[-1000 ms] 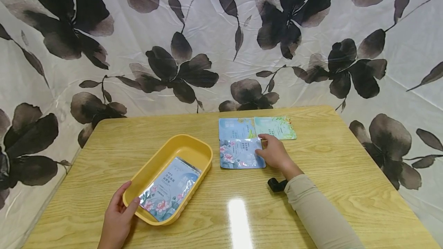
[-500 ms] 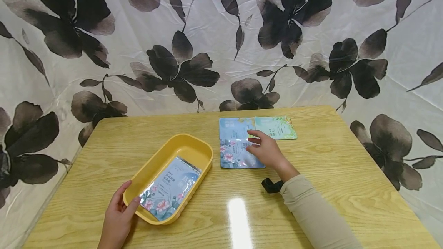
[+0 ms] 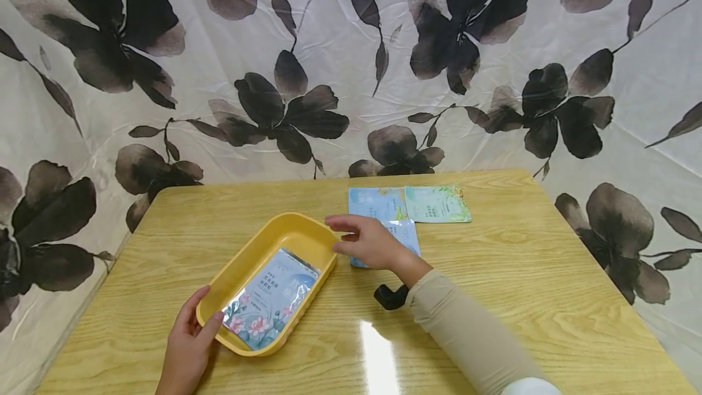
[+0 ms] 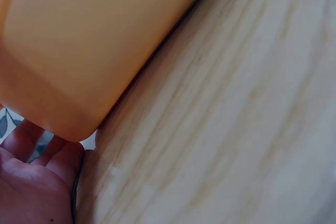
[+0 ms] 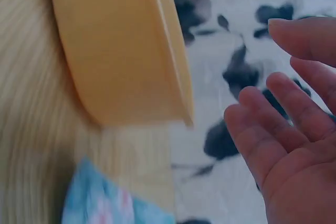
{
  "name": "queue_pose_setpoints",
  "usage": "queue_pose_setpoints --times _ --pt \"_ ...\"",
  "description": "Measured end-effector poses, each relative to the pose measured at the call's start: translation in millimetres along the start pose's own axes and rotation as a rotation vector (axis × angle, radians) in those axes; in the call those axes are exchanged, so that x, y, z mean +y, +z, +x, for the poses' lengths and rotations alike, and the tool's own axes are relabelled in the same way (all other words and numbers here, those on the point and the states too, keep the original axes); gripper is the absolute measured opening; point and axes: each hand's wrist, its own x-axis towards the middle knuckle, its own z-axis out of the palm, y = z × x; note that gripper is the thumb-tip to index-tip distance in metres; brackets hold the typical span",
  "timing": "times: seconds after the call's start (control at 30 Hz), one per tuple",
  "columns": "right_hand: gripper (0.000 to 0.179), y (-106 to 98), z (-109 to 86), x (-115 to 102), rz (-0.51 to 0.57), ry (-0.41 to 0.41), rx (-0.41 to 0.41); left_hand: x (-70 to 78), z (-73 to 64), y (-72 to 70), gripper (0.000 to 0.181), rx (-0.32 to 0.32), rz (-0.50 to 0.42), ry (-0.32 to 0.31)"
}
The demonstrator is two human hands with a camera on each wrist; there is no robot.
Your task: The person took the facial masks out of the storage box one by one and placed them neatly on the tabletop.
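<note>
My left hand (image 3: pixel 189 340) grips the near left end of a yellow plastic basket (image 3: pixel 296 233), thumb at the rim and fingers along the outside. Inside the basket lies a flat, shiny blue sachet (image 3: pixel 271 300) printed with pink lotus flowers. My right hand (image 3: pixel 373 245) is at the basket's far right corner, fingers spread and holding nothing. In the right wrist view, a gap shows between these fingers (image 5: pixel 257 140) and the basket wall (image 5: pixel 115 45). Partly hidden under the right hand and wrist is another lotus sachet (image 3: pixel 406 233) on the table.
Behind that sachet lie a blue sachet (image 3: pixel 378 200) and a green one (image 3: pixel 439 204), side by side near the wooden table's (image 3: pixel 493 273) back edge. A black curved piece (image 3: pixel 390 297) sits at the right wrist. A flower-printed cloth (image 3: pixel 329 29) hangs behind the table.
My right hand has left the lotus sachet on the table and moved left to the basket's corner, empty. The left hand and the basket have stayed in place.
</note>
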Motion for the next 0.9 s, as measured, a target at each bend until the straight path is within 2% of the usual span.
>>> queue_pose_setpoints --times 0.13,0.4,0.67,0.9 --pt "0.047 20 15.2 -8 -0.034 0.013 -0.080 0.6 -0.7 -0.4 0.048 -0.002 -0.020 0.008" --pt "0.043 53 38.9 -14 -0.161 0.118 -0.197 1.8 -1.8 0.5 0.047 0.003 -0.015 -0.003" --pt "0.043 70 54.8 -19 -0.272 0.187 -0.284 1.8 -1.1 -0.4 0.047 0.008 -0.002 0.004" --pt "0.043 76 60.5 -20 -0.435 0.186 -0.310 -0.3 -1.6 1.2 0.049 0.014 0.000 -0.006"
